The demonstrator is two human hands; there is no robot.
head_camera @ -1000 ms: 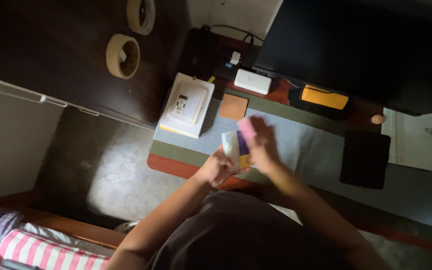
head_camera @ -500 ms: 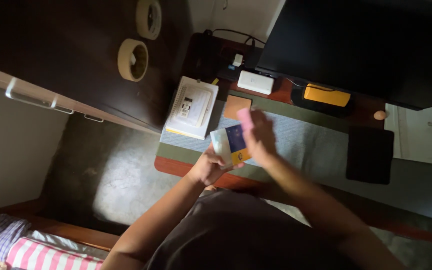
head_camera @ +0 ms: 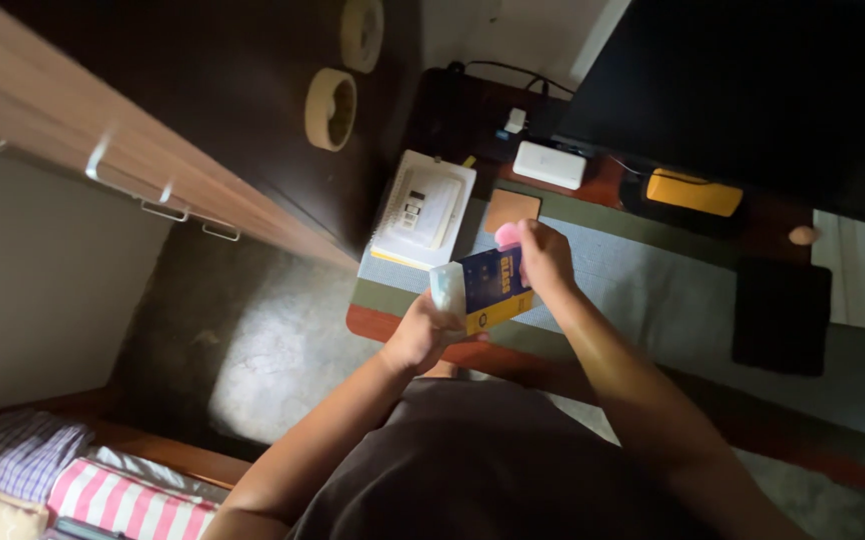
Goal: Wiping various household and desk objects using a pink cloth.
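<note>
My left hand (head_camera: 421,335) grips the near end of a small flat box (head_camera: 488,285), blue and yellow with a white side, held above the desk's front left corner. My right hand (head_camera: 545,258) is closed on a small pink object (head_camera: 508,235) and rests against the far end of the box. Both hands hover over the grey desk mat (head_camera: 643,300).
A spiral notebook (head_camera: 421,210), a tan square coaster (head_camera: 511,210), a white power bank (head_camera: 549,164), a yellow-topped device (head_camera: 694,192) and a black mouse pad (head_camera: 781,315) lie on the desk. A dark monitor (head_camera: 753,90) stands behind. Tape rolls (head_camera: 331,108) hang at left. Striped cloth (head_camera: 123,500) lies at the bottom left.
The view has shifted, so everything sits further right. The box has turned its blue face upward, and my right hand with the pink object has come down against its far end.
</note>
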